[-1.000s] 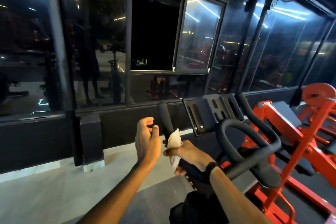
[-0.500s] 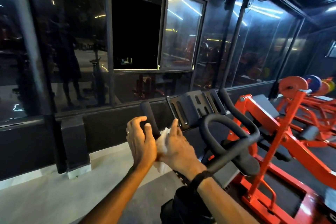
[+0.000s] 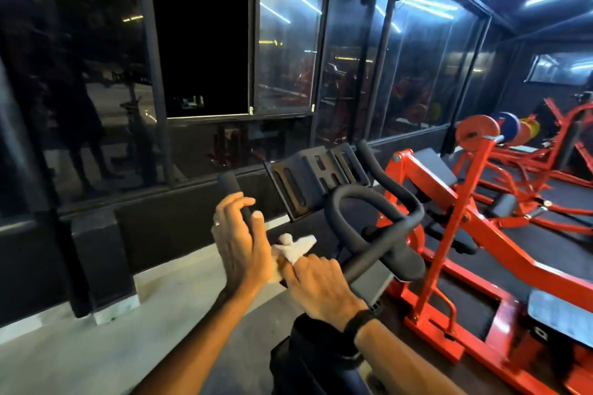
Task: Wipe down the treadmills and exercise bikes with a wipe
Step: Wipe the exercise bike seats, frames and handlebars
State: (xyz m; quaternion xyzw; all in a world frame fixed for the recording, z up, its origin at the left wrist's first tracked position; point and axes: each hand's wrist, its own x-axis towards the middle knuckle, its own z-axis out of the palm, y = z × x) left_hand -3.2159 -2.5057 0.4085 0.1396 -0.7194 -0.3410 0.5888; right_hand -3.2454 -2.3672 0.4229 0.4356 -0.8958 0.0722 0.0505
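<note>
Two hands on the exercise bike's (image 3: 369, 234) left handlebar grip (image 3: 236, 199). Left hand (image 3: 239, 244) wraps the grip near its top, fingers curled round it. Right hand (image 3: 316, 279) pinches a white wipe (image 3: 293, 247), bunched just below the left hand against the bar's lower stretch. Step in hand looks like wiping that left bar. Next move likely needs the left hand off so the wipe can run up to the tip; centre loop (image 3: 369, 215) looks untouched.

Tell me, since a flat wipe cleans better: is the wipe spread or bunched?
Bunched: the white wipe sticks up crumpled, pinched by the right hand.
</note>
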